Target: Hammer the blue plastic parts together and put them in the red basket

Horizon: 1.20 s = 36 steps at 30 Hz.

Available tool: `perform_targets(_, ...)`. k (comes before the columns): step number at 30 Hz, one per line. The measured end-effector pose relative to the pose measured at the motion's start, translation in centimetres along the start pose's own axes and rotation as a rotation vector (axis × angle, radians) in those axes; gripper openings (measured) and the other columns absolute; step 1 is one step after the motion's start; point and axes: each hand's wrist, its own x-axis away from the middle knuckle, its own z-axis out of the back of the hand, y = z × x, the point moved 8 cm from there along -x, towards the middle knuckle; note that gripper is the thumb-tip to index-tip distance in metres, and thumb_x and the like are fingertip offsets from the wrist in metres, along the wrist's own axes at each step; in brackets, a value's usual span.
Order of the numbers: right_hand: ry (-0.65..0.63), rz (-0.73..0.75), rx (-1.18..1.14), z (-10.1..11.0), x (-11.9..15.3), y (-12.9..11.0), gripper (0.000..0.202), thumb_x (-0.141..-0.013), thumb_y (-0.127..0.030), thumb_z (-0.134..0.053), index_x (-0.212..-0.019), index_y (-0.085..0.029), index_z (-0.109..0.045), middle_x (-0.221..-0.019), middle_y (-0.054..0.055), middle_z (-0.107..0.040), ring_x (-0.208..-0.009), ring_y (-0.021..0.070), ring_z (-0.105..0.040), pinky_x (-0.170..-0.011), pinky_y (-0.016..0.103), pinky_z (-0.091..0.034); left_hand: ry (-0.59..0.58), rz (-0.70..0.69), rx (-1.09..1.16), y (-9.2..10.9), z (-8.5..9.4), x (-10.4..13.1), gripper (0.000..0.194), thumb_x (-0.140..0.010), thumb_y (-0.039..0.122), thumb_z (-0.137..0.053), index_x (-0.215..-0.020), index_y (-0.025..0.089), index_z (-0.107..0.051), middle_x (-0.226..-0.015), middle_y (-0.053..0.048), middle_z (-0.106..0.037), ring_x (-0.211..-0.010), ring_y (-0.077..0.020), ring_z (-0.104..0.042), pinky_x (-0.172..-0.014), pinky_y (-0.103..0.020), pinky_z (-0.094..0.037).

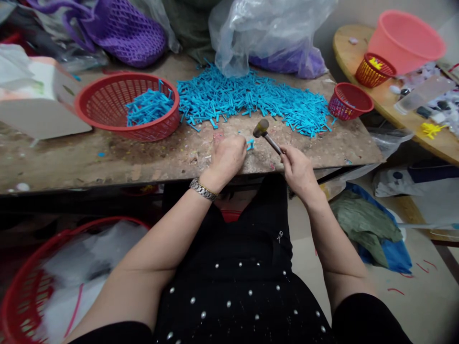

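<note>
Blue piece (250, 144): sits between the left hand (229, 155) and the hammer (267, 136), towards the near edge of the workbench (172, 162); whether it touches the bench top cannot be told.
Left-hand grip: fingers drawn together, no visible gap, apparently pinching the blue piece at one end; the other end projects to the right, probably to leave it exposed. Knuckles hide the exact contact.
Hammer position: head to the far left of its handle, apart from the blue piece, apparently held above the bench.
Right-hand grip: the right hand (299, 169) closes around the handle's near end; this hold likely leaves the head free to swing.
Loose pile (247, 95): similar blue pieces spread across the far side, seemingly placed within reach while leaving the near strip to the hands.
Red basket (147, 133): left of the pile, part-filled with similar pieces; its position suits a short left-hand reach.
Small red basket (348, 112): at the pile's right end.
Clear plastic bag (265, 33): beyond the pile, slumped against it.
</note>
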Motion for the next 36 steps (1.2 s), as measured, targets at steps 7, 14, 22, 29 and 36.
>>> perform_targets(7,-0.071,-0.044,0.093,-1.9,0.6,-0.4,0.039,-0.101,-0.023,-0.035,-0.125,-0.016,-0.065,-0.116,0.016,-0.072,-0.107,0.0289,-0.067,-0.095,0.043,-0.053,-0.004,-0.015,0.050,0.4,-0.6,0.1,0.033,-0.102,0.021,-0.040,-0.099,0.011,-0.072,-0.107,-0.019,-0.074,-0.102,-0.0289,-0.068,-0.094,-0.042,-0.049)
perform_targets(14,0.018,0.039,0.057,0.9,0.1,-1.8,0.041,-0.103,-0.026,-0.035,-0.132,-0.017,-0.062,-0.119,0.013,-0.072,-0.109,0.0259,-0.068,-0.097,0.043,-0.055,0.021,-0.009,0.015,-0.1,-0.7,0.0,0.033,-0.101,0.019,-0.041,-0.095,0.011,-0.073,-0.104,-0.017,-0.075,-0.099,-0.0266,-0.068,-0.097,-0.043,-0.050)
perform_targets(22,0.156,0.058,0.050,2.0,0.8,-2.9,0.050,-0.106,-0.028,-0.027,-0.147,-0.018,-0.053,-0.123,0.014,-0.069,-0.116,0.0265,-0.066,-0.102,0.046,-0.054,0.003,-0.004,0.014,-0.1,-0.8,-0.1,0.033,-0.101,0.019,-0.042,-0.095,0.012,-0.074,-0.104,-0.017,-0.075,-0.102,-0.0275,-0.068,-0.101,-0.045,-0.049)
perform_targets(29,-0.039,-0.011,0.103,0.0,0.2,-1.2,0.045,-0.101,-0.022,-0.035,-0.138,-0.018,-0.060,-0.119,0.013,-0.072,-0.111,0.0278,-0.067,-0.098,0.045,-0.055,0.051,-0.013,0.063,-0.2,-0.9,-0.1,0.031,-0.099,0.018,-0.043,-0.092,0.014,-0.072,-0.102,-0.017,-0.075,-0.101,-0.0270,-0.068,-0.101,-0.045,-0.049)
perform_targets(36,-0.008,0.013,0.086,0.1,0.2,-1.9,0.047,-0.102,-0.023,-0.031,-0.140,-0.017,-0.058,-0.123,0.015,-0.070,-0.116,0.0269,-0.064,-0.101,0.043,-0.053,0.026,-0.027,0.039,0.0,-1.1,-0.1,0.032,-0.099,0.018,-0.041,-0.092,0.012,-0.072,-0.101,-0.017,-0.075,-0.099,-0.0269,-0.068,-0.096,-0.042,-0.050)
